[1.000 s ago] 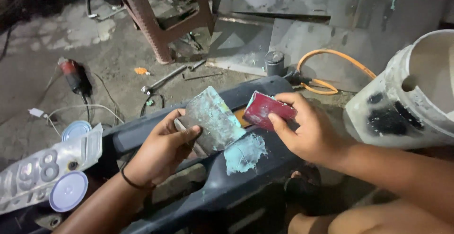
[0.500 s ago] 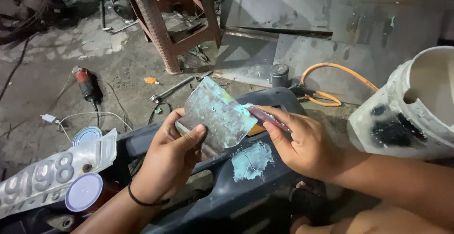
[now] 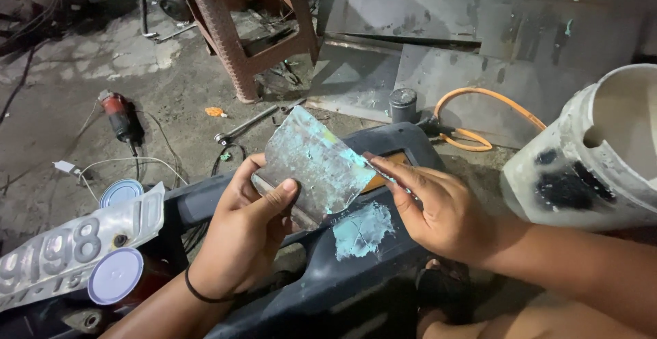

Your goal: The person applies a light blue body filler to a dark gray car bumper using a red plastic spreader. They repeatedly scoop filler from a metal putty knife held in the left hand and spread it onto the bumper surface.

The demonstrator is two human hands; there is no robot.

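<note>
The left hand pinches a putty-smeared metal plate between thumb and fingers while the right hand's closed fingers scrape a thin card along its edge, which could slip and drop teal filler onto the dark bumper just below.

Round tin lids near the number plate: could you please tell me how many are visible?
2: one lid lies just above the number plate; the other lid rests below its right end. More may be hidden.

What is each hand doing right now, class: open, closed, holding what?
Left hand: closed on a flat metal plate smeared with teal putty.
Right hand: closed on a thin scraper card, its edge against the plate.
</note>
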